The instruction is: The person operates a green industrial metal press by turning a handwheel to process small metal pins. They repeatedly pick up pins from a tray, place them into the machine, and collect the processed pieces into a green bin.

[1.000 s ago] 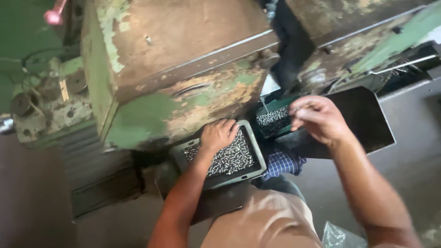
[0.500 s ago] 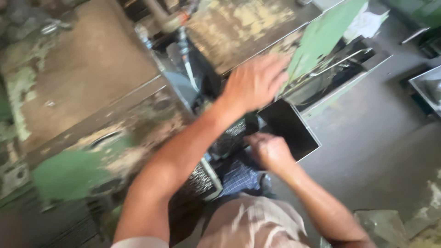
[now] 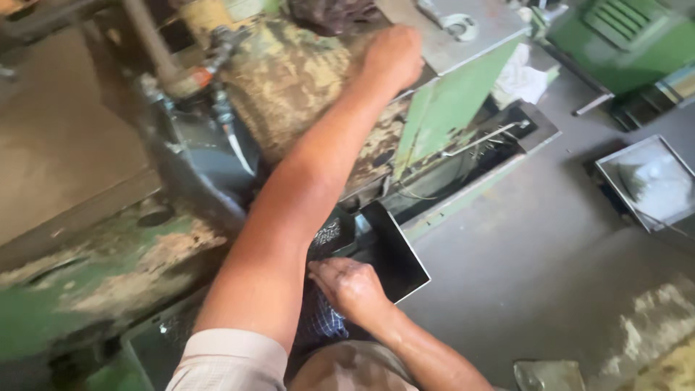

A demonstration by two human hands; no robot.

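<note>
Reaching up and forward, the left hand (image 3: 394,54) rests as a closed fist on the worn green-painted metal machine housing (image 3: 441,108), fingers curled together; whether it grips anything cannot be determined. The right hand (image 3: 347,286) sits low, fingers together and bent, touching the near edge of the dark rectangular metal tray (image 3: 402,261). A cluster of small shiny metal parts (image 3: 327,233) lies at the tray's far-left end, just beside the left forearm. A grey square metal pan (image 3: 651,181) stands well apart on the concrete floor (image 3: 536,282).
</note>
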